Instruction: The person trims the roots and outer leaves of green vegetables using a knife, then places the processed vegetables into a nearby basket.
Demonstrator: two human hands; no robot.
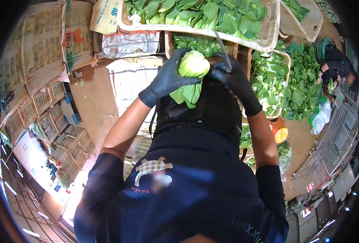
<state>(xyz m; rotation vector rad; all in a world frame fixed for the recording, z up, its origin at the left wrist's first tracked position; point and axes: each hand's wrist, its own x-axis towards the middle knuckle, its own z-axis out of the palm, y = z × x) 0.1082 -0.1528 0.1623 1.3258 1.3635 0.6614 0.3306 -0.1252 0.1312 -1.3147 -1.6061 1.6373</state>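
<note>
In front of my waist, my left hand (167, 79) in a black glove grips a head of bok choy (193, 64). Its pale rounded base points up and away from me, while the green leaves hang down below my fingers. To the right of it, my right hand (232, 79), gloved in black too, is closed around a knife. The narrow knife blade (224, 50) sticks up and slightly left from that hand, apart from the bok choy. The knife's handle is hidden in the glove.
Just beyond my hands stands a large white crate (270, 24) heaped with bok choy. More greens (302, 81) lie to the right, near another person (336, 62) crouching. A wrapped white box (135, 75) stands at left, and stacked crates (44, 36) line the far left.
</note>
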